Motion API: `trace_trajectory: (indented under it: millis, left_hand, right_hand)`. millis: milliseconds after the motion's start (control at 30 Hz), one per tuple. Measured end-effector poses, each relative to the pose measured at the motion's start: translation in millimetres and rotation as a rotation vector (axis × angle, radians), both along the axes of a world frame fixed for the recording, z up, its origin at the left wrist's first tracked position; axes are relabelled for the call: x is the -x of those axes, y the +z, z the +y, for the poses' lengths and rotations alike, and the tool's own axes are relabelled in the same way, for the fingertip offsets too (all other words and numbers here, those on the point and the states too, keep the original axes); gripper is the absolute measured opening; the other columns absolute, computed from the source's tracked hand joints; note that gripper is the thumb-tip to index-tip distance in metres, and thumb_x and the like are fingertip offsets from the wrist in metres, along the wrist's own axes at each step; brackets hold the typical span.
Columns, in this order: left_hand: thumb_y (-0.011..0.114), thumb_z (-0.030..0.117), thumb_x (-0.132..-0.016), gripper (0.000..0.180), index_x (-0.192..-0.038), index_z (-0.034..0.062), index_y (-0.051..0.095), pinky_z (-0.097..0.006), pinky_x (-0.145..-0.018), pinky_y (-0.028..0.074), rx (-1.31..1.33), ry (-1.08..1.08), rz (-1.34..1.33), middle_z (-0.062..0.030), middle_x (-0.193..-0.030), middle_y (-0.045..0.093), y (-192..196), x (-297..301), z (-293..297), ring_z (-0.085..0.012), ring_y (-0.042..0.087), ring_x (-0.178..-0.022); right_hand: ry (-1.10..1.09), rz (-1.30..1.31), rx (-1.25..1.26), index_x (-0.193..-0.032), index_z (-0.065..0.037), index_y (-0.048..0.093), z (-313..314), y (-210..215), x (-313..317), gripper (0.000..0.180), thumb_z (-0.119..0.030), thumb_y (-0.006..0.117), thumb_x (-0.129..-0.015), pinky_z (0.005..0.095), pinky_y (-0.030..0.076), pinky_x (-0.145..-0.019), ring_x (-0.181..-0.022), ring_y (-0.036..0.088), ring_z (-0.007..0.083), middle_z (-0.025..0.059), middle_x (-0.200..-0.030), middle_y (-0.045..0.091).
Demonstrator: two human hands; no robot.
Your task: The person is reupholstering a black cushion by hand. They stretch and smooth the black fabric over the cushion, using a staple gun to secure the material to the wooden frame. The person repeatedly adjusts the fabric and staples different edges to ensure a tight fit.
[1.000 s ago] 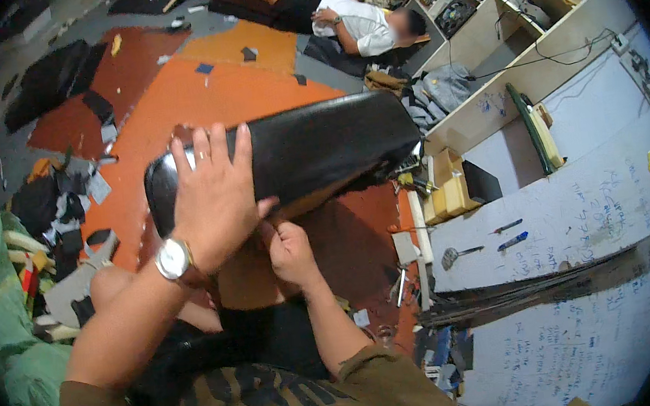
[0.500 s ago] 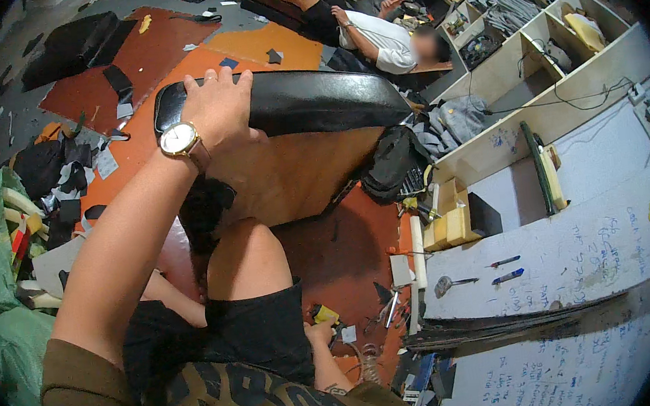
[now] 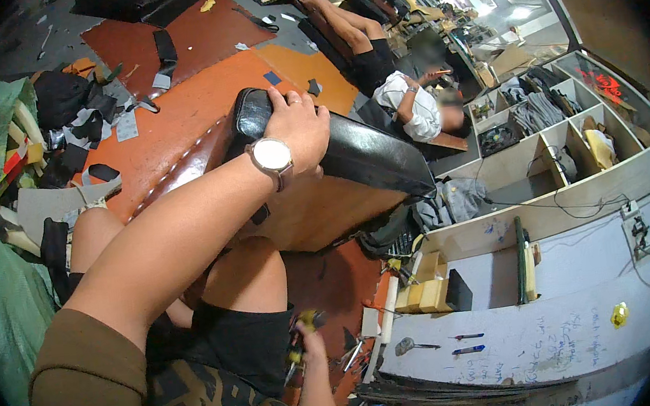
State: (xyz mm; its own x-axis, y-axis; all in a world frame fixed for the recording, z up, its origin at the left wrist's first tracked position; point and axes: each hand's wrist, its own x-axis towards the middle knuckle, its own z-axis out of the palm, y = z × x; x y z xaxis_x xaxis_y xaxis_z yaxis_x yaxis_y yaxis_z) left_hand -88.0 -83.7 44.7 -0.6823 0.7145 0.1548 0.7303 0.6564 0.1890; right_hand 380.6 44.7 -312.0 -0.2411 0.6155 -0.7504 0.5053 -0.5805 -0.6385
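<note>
While the left hand presses down over the top of a long black padded cushion, fingers spread and curled over its upper edge, the cushion stands tilted on the orange leather sheet, which is spread on the floor. Palm flat on the black cover, grip loose rather than clenched; a wristwatch sits just behind it on the wrist. Left arm reaches far forward, nearly straight, elbow low, forearm crossing over the bare knee.

Right hand is down low, near the person's hip, closed around a small tool with a yellow and black handle; the tool's working end is hidden, so its kind cannot be told.

Risks, as judged from here: the cushion rests on an edge and is steadied from the top only, so it could roll or slide away from the left hand across the smooth leather. The stretched arm leaves little leverage to catch it. The tool held out of sight near the thigh could nick skin or the leather if swung up carelessly.

Beyond the left hand, another person sits on the floor. To the right of the right hand lie a hammer and a pale board; wooden shelves stand further off.
</note>
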Motion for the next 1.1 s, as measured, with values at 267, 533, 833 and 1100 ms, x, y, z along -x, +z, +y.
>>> trace_trajectory:
  millis: [267,533,833,1100]
  left_hand:
    - [0.094,0.057,-0.074,0.108,-0.158,0.0059,0.050,-0.072,-0.122,0.030,-0.004,-0.017,-0.014,-0.0257,-0.148,0.057,9.6,2.3,2.7,-0.0464,0.046,-0.150]
    - [0.090,0.039,-0.083,0.088,-0.157,0.0082,0.054,-0.073,-0.121,0.031,-0.064,0.006,0.018,-0.0257,-0.145,0.059,-3.0,6.8,9.6,-0.0469,0.051,-0.144]
    - [0.082,0.034,-0.089,0.088,-0.165,0.0128,0.045,-0.072,-0.123,0.029,-0.021,-0.042,-0.014,-0.0278,-0.153,0.052,-4.1,6.7,4.9,-0.0476,0.047,-0.148]
    - [0.103,0.036,-0.064,0.125,-0.170,0.0223,0.038,-0.057,-0.129,0.033,-0.008,-0.367,-0.286,-0.0225,-0.178,0.019,19.5,43.0,-123.0,-0.0458,0.028,-0.162]
  right_hand:
    - [0.116,0.524,-0.492,-0.104,-0.008,0.067,54.5,244.3,185.0,0.032,-0.037,0.078,-0.099,0.0295,0.050,-0.065,-0.063,0.059,0.0150,0.0058,-0.080,0.067]
    - [0.111,0.659,-0.449,-0.090,-0.014,0.062,-16.7,260.6,269.4,0.032,-0.040,0.073,-0.103,0.0270,0.043,-0.056,-0.061,0.052,0.0098,-0.0032,-0.073,0.053]
    - [0.308,0.540,-0.949,-0.125,0.003,0.070,-76.2,250.9,282.8,0.034,-0.019,0.078,-0.100,0.0356,0.056,-0.089,-0.102,0.070,0.0216,0.0120,-0.114,0.074]
    - [0.490,0.335,-0.968,-0.120,0.003,0.073,-30.8,209.8,208.2,0.041,-0.025,0.087,-0.093,0.0366,0.058,-0.085,-0.089,0.071,0.0185,0.0099,-0.103,0.078]
